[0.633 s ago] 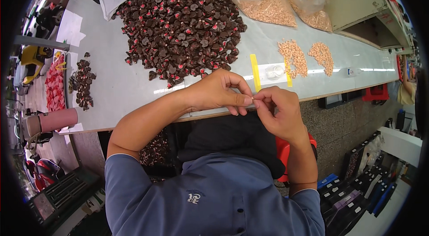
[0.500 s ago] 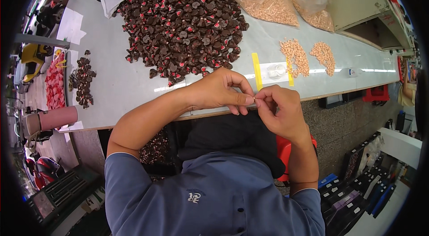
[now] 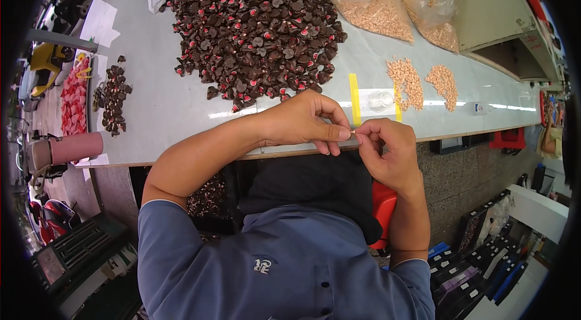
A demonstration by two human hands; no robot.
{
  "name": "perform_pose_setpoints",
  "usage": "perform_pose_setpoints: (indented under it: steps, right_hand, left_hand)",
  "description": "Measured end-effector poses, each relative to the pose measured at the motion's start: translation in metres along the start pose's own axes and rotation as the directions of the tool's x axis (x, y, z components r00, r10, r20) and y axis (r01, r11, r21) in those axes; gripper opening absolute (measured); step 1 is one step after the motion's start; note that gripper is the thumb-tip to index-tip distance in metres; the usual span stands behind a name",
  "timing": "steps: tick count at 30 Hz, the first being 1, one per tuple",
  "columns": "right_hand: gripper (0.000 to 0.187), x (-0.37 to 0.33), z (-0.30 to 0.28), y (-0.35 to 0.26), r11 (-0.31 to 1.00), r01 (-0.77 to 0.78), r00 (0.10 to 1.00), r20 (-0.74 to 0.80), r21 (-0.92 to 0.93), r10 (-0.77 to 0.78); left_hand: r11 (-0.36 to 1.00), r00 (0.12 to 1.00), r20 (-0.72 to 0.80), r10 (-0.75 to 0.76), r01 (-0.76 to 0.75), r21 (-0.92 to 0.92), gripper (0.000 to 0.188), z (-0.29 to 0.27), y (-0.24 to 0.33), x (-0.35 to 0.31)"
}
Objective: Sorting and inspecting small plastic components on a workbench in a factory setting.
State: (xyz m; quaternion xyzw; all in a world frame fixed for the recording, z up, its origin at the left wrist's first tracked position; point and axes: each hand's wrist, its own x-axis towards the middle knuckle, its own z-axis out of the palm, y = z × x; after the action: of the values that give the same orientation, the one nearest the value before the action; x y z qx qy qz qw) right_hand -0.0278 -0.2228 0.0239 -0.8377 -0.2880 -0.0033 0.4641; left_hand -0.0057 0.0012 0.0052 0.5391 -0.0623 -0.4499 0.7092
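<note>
Both of my hands meet at the table's front edge with their fingertips almost touching. My left hand [image 3: 305,119] is closed in a pinch of thumb and forefinger, its other fingers curled beneath; whatever it holds is hidden. My right hand [image 3: 390,147] pinches a tiny beige piece [image 3: 353,132] that shows between the two sets of fingertips. Just beyond them lies a white card with yellow tape strips [image 3: 355,99] and a small clear round container [image 3: 380,99]. Loose beige pieces [image 3: 405,84] of similar colour are heaped beside it, with a second small heap [image 3: 442,87] further right.
A large pile of dark brown parts with red-and-white bits [image 3: 260,29] covers the table's middle. Clear bags of beige pieces [image 3: 381,14] stand at the back right, near a metal cabinet [image 3: 502,29]. On the left are a smaller dark pile [image 3: 114,102] and a pink cylinder [image 3: 75,149].
The fingertips of my two hands have drawn slightly apart, and the tiny beige piece shows more plainly between them. The whole view has shifted a little.
</note>
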Motion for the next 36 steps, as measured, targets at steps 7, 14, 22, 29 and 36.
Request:
perform_pose_setpoints:
  steps: [7,14,22,29,36]
  right_hand:
    - [0.015,0.015,-0.035,0.002,0.879,0.136,0.988,-0.005,-0.456,-0.156]
    - [0.015,0.028,-0.045,0.008,0.718,0.178,0.984,0.122,-0.672,-0.129]
    - [0.015,0.034,-0.043,0.006,0.683,0.209,0.978,0.164,-0.700,-0.131]
    - [0.015,0.030,-0.045,-0.002,0.753,0.199,0.979,0.092,-0.627,-0.182]
    - [0.010,0.008,-0.008,-0.007,0.983,0.031,0.999,-0.036,-0.182,-0.038]
  left_hand:
    - [0.998,0.998,-0.005,0.062,-0.062,0.001,0.023,-0.001,-0.007,0.002]
    - [0.997,0.997,0.004,0.078,-0.078,0.018,0.027,-0.003,-0.005,0.001]
    - [0.996,0.997,-0.011,0.082,-0.082,0.030,0.029,-0.003,-0.007,0.002]
    - [0.997,0.998,-0.023,0.062,-0.063,-0.051,0.029,-0.003,-0.007,0.003]
    - [0.997,0.998,-0.057,0.034,-0.037,-0.069,0.029,-0.002,-0.004,0.003]
